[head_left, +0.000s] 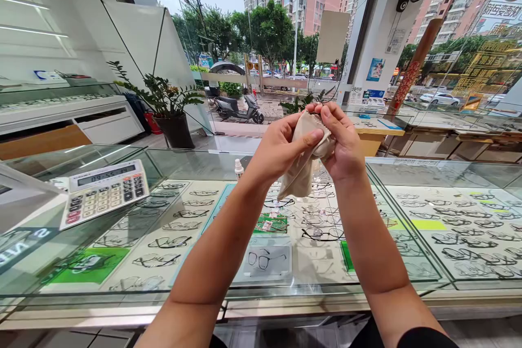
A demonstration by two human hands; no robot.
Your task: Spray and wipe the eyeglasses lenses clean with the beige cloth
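Note:
A beige cleaning cloth (pixel 299 179) is bunched between my two hands above the glass counter, its lower end hanging down. My left hand (pixel 285 144) is closed on the cloth, thumb pressed across its front. My right hand (pixel 345 141) pinches the cloth's upper right side, fingertips close to those of the left. A thin dark piece (pixel 339 79), like the arm of a pair of eyeglasses, sticks up beyond the fingertips. Whatever the cloth wraps is mostly hidden by its folds and my fingers. A small white bottle (pixel 238 168) stands on the counter behind my left forearm.
Rows of eyeglasses (pixel 169 242) lie inside the glass display counter (pixel 163 293). A calculator (pixel 106 190) rests on top at the left. Beyond are a potted plant (pixel 175 128), a glass front and a parked scooter (pixel 240 107). Another counter (pixel 379 125) stands at the right.

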